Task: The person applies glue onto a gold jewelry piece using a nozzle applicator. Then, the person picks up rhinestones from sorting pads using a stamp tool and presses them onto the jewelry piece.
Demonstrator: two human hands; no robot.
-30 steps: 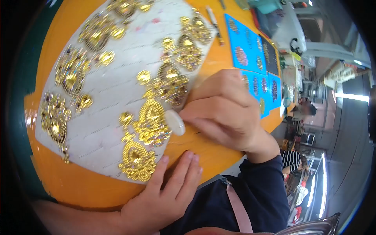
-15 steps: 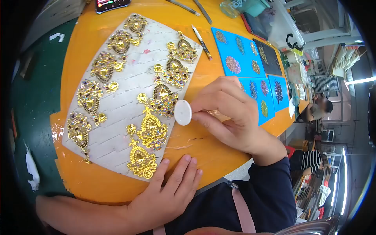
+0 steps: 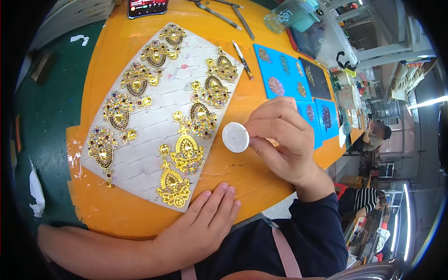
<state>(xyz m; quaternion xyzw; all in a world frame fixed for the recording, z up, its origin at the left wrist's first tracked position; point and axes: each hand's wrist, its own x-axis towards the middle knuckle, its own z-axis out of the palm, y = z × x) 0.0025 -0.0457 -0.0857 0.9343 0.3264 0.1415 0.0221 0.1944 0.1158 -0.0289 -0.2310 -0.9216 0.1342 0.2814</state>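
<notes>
My right hand [image 3: 290, 142] pinches a small white round disc [image 3: 236, 137] between thumb and fingertips, above the orange table just right of a pale grey board [image 3: 151, 126]. What the disc is part of, if anything, is hidden by the fingers. My left hand [image 3: 198, 228] lies flat with fingers stretched out, at the board's lower right corner. Two columns of gold ornaments lie on the board. Many carry coloured and dark stones, like the one at lower left [image 3: 103, 147]. The lowest right ornament [image 3: 173, 186] looks mostly plain gold.
Blue trays [image 3: 291, 88] with small piles of coloured stones lie beyond my right hand, beside a black tray [image 3: 313, 77]. A pen [image 3: 242, 59], tweezers [image 3: 219, 16], a phone [image 3: 147, 7] and a clear cup [image 3: 282, 18] are farther back. Two people sit in the background.
My right hand and the white disc have shifted right, away from the ornaments, and the disc's face shows rounder. The whole view has shifted slightly. My left hand stays flat.
</notes>
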